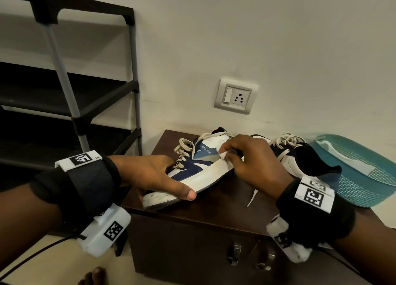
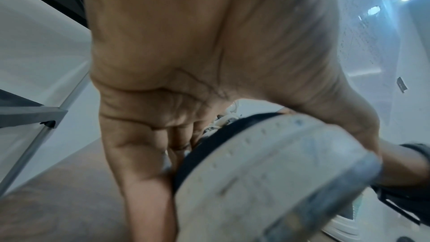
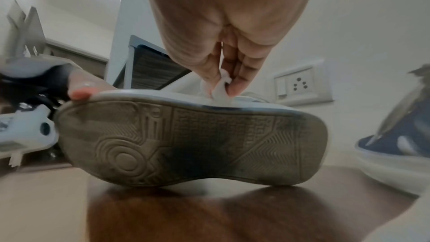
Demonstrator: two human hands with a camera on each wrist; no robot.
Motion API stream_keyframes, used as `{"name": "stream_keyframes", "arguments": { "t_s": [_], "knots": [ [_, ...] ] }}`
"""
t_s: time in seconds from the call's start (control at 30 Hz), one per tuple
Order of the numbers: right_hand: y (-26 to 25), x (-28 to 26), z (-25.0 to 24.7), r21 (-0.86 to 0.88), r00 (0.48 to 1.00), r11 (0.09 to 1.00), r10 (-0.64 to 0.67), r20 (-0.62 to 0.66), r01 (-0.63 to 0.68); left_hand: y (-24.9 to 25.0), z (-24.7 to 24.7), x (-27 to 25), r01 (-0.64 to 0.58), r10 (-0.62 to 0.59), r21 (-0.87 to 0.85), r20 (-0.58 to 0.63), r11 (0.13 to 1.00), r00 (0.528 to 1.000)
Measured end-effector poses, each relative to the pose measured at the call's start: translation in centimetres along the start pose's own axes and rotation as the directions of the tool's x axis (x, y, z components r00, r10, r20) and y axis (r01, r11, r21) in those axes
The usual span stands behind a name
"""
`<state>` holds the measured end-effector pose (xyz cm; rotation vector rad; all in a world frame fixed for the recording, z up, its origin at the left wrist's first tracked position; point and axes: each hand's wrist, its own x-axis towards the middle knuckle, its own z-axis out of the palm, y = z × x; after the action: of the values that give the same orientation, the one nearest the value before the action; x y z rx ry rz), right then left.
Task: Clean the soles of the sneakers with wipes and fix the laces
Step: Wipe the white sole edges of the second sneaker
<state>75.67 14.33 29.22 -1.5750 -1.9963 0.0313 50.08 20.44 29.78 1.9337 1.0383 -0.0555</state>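
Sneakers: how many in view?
2. One sneaker is tilted on its side on the cabinet top, held by the left hand; the second sneaker sits behind the right hand, partly hidden.

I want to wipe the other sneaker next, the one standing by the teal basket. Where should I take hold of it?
Probably grip the second sneaker at its toe end, coming from the left with the left hand, as it now holds the tilted sneaker. The wipe occupies the right hand, and the basket crowds the right side.
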Motion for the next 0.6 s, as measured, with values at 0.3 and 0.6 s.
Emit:
{"name": "stream_keyframes", "arguments": {
  "t_s": [0.3,0.6],
  "knots": [
    [-2.8,-0.6,1.6,0.111,0.98,0.974,-0.2,-0.006,0.2,0.5,0.3,0.3,-0.016,0.017,0.046,-0.009,0.999,1.0],
    [0.8,0.7,-0.3,-0.015,0.98,0.983,-0.178,0.091,0.18,-0.2,-0.3,0.4,0.02,-0.021,0.005,0.021,1.0,1.0]
  ]
}}
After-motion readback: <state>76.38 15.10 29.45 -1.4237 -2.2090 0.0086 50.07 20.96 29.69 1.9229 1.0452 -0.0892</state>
